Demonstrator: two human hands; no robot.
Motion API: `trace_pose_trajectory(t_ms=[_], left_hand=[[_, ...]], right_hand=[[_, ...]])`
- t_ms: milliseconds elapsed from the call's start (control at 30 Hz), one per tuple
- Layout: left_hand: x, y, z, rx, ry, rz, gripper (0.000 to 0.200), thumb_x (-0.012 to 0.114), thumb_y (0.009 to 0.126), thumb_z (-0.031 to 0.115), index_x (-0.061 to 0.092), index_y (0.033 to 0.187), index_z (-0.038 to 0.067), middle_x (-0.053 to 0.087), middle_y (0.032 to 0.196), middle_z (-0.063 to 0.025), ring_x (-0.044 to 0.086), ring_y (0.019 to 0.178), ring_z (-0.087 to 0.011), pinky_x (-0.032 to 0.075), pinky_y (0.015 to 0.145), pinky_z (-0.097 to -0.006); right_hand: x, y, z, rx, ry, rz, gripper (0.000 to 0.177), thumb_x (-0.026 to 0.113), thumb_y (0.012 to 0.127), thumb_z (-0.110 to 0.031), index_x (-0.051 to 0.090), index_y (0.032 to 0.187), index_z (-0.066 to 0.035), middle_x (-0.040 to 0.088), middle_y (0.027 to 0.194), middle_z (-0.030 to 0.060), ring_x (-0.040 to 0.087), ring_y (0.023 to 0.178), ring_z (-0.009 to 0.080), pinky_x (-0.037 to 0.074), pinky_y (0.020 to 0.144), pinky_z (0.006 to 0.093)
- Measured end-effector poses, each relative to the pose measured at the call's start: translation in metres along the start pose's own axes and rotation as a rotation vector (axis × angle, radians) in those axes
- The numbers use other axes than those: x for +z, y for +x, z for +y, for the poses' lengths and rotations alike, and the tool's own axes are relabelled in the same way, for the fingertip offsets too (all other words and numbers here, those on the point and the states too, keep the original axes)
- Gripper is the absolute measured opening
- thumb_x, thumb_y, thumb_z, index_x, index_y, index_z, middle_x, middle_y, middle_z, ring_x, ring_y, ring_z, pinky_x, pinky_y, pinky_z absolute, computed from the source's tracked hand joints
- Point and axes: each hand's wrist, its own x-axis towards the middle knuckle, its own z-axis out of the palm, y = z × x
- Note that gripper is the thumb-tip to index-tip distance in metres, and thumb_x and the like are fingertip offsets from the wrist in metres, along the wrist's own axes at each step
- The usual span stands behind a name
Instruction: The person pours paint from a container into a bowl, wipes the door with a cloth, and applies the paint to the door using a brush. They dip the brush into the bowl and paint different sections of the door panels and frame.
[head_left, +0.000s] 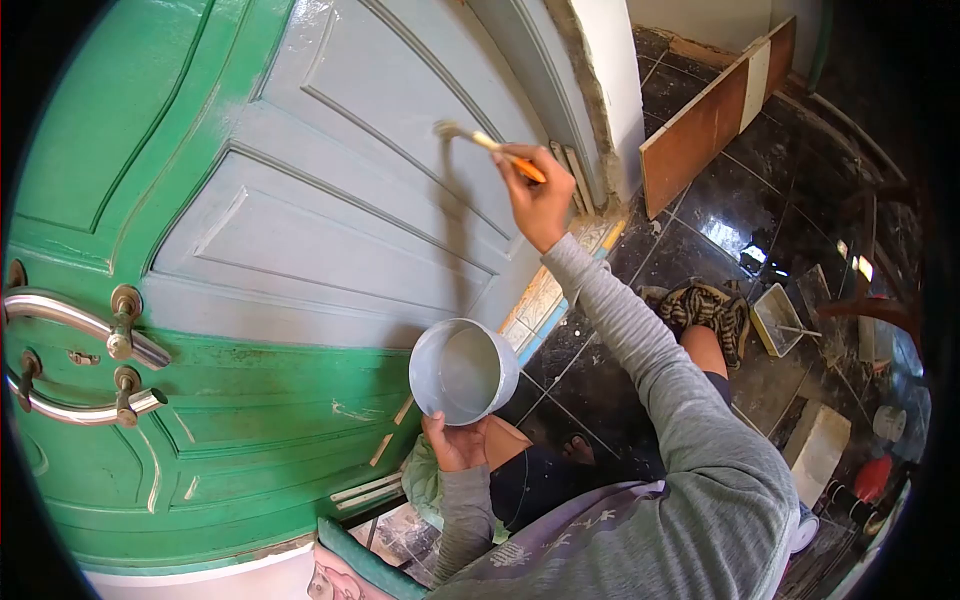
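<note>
A paintbrush with an orange and pale handle is gripped in my right hand, its bristles at the grey-painted part of a panelled door. The rest of the door is green. My left hand holds a round grey container from below, tilted so that its inside shows; grey paint coats its walls. The container is in front of the door's lower part, below my right hand. Whether the bristles touch the surface I cannot tell.
Metal door handles stick out at the left. A brown board stands on the dark tiled floor. Farther right are a paint tray, a patterned cloth, a pale block and a red item.
</note>
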Motion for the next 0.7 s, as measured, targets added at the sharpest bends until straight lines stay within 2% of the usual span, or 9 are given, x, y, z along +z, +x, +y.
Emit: trace_pose_trajectory(t_ms=[67,167,233,300,400,467,567,600,700], left_hand=[[-0.002,-0.001,0.002,0.007,-0.001,0.012,0.070,0.062,0.083,0.043,0.039,0.141,0.011,0.048,0.138,-0.0114,0.051,0.122,-0.0340,0.048,0.096,-0.0534],[-0.003,-0.004,0.005,0.016,-0.015,0.013,0.071,0.063,0.083,0.042,0.038,0.141,0.011,0.047,0.138,-0.0115,0.051,0.122,-0.0346,0.048,0.096,-0.0546],[-0.008,-0.002,0.002,0.019,-0.014,0.006,0.070,0.063,0.083,0.041,0.038,0.141,0.011,0.047,0.138,-0.0116,0.051,0.122,-0.0347,0.048,0.096,-0.0549],[-0.009,0.004,-0.001,0.016,-0.029,-0.007,0.070,0.063,0.083,0.041,0.038,0.141,0.012,0.047,0.138,-0.0116,0.051,0.122,-0.0348,0.048,0.096,-0.0551],[-0.012,0.006,-0.003,-0.011,-0.042,-0.008,0.069,0.062,0.083,0.041,0.039,0.141,0.012,0.048,0.138,-0.0117,0.051,0.122,-0.0349,0.047,0.096,-0.0552],[-0.014,0.006,-0.002,-0.018,-0.029,-0.002,0.069,0.062,0.083,0.041,0.039,0.141,0.012,0.048,0.138,-0.0117,0.051,0.122,-0.0348,0.047,0.096,-0.0552],[-0.007,0.002,0.003,0.000,-0.019,0.019,0.068,0.062,0.083,0.042,0.040,0.140,0.012,0.049,0.137,-0.0119,0.051,0.122,-0.0341,0.047,0.096,-0.0549],[-0.007,0.004,0.002,-0.010,-0.061,-0.002,0.066,0.062,0.083,0.038,0.040,0.140,0.014,0.048,0.138,-0.0111,0.051,0.123,-0.0334,0.049,0.094,-0.0549],[-0.013,0.009,-0.001,-0.041,-0.148,-0.041,0.063,0.063,0.084,0.030,0.040,0.140,0.017,0.045,0.140,-0.0094,0.050,0.124,-0.0320,0.052,0.091,-0.0549]], right_hand=[[-0.004,0.000,-0.006,0.171,-0.017,0.079,0.012,0.073,0.081,-0.001,0.068,0.091,-0.002,0.069,0.085,0.0119,0.061,0.062,0.0184,0.047,0.056,0.0285],[-0.001,0.000,0.010,-0.127,-0.050,-0.010,0.015,0.072,0.076,0.002,0.067,0.090,-0.003,0.070,0.088,0.0116,0.066,0.072,0.0255,0.051,0.064,0.0318],[0.000,-0.020,-0.007,-0.343,-0.158,-0.225,0.015,0.072,0.073,0.000,0.065,0.084,-0.007,0.069,0.088,0.0090,0.066,0.077,0.0295,0.052,0.068,0.0336],[-0.009,-0.033,-0.031,-0.344,-0.028,-0.543,0.016,0.073,0.073,-0.002,0.065,0.086,-0.006,0.069,0.085,0.0089,0.066,0.075,0.0281,0.052,0.065,0.0318],[-0.006,-0.003,-0.011,-0.278,0.037,-0.395,0.017,0.074,0.074,-0.001,0.066,0.088,-0.006,0.070,0.084,0.0080,0.066,0.072,0.0230,0.051,0.061,0.0284],[-0.006,0.039,-0.015,0.078,0.139,-0.153,0.014,0.072,0.077,0.000,0.066,0.088,-0.005,0.071,0.085,0.0074,0.066,0.069,0.0184,0.051,0.060,0.0270],[-0.006,0.054,-0.007,0.066,-0.069,-0.095,0.012,0.072,0.078,0.002,0.065,0.086,-0.004,0.072,0.086,0.0064,0.066,0.068,0.0164,0.051,0.061,0.0292],[-0.001,0.039,-0.004,-0.215,-0.037,-0.105,0.013,0.072,0.077,0.002,0.066,0.085,-0.005,0.072,0.086,0.0067,0.067,0.070,0.0173,0.052,0.062,0.0305],[-0.007,0.005,-0.035,-0.424,0.019,-0.657,0.013,0.072,0.080,0.000,0.069,0.091,-0.003,0.071,0.087,0.0090,0.068,0.080,0.0157,0.053,0.068,0.0281]])
